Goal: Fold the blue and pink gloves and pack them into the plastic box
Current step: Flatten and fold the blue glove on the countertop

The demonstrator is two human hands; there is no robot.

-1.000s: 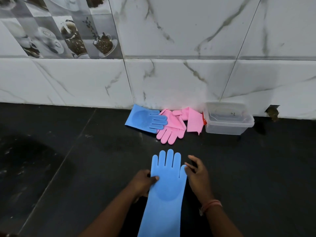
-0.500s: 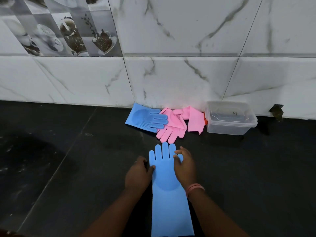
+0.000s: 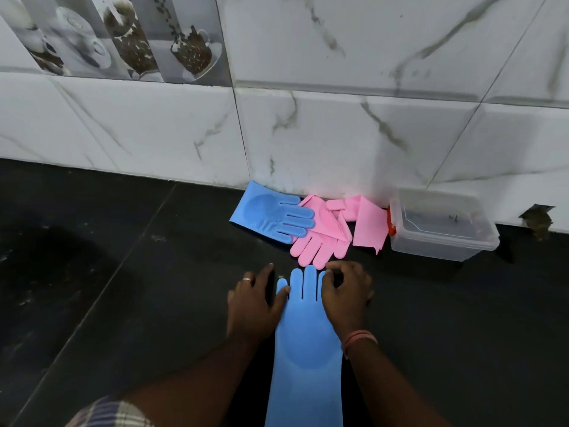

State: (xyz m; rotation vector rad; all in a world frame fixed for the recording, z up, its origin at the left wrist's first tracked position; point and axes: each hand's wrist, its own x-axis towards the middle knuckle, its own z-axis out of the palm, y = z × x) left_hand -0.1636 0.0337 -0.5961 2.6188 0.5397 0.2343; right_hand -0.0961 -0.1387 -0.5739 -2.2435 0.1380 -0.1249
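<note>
Blue silicone glove [image 3: 308, 343], long and smooth, lies flat on the black stone desk [image 3: 123, 303] in the head view, its cuff end running off the lower edge and its finger end pointing toward the wall. The left hand [image 3: 251, 303], with a ring on one finger, rests palm down on the desk just left of the glove, its fingers [image 3: 264, 271] spread and its thumb touching the glove's left edge near the glove's thumb. The right hand [image 3: 346, 295], with an orange-pink thread band [image 3: 358, 337] at the wrist, sits on the glove's right side, its fingers [image 3: 334, 266] curled over the outer glove fingers; whether they pinch the material I cannot tell. Farther back, against the white marble-patterned wall tiles [image 3: 338, 134], a second blue glove with a ribbed scrubbing palm [image 3: 271, 212] lies flat, its fingers overlapping a pink silicone glove [image 3: 320, 241] whose fingers point toward the near glove's tips, close but apart. A second pink glove [image 3: 366, 221], partly folded, lies just right of it, touching the wall and the box. The clear plastic box with an orange clip [image 3: 440, 226] stands open at the wall, to the right of the gloves, and holds none of them. A printed tile showing coffee cups [image 3: 123, 38] fills the upper left, and a checked sleeve [image 3: 110, 414] shows at the bottom edge.
</note>
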